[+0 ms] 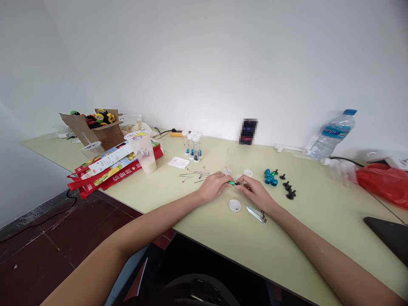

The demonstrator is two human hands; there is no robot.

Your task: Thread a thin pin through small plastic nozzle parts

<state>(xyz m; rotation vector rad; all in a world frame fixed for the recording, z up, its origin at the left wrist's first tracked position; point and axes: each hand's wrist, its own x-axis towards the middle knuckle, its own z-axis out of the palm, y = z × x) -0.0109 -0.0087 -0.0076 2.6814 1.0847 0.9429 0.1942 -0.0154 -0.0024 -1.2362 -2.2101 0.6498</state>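
Note:
My left hand (pixel 213 187) is closed on one end of a small green part (pixel 231 183) above the table. My right hand (pixel 254 191) pinches a small black piece (pixel 236 183) at the green part's other end. White round caps lie around the hands, one (pixel 235 205) just in front of them with something small inside. Several metal rods (pixel 256 213) rest below my right hand. Thin metal pieces (pixel 197 171) are spread left of my left hand. Blue parts (pixel 270 177) and black flanged pieces (pixel 290 194) sit to the right.
Capped clear tubes (pixel 196 148) stand at the back, near a white paper (pixel 179 162). On the left are a drink cup (pixel 145 153), a red bag (pixel 121 170) and a cardboard box (pixel 102 136). A water bottle (pixel 333 135) and red plastic (pixel 382 182) are at right.

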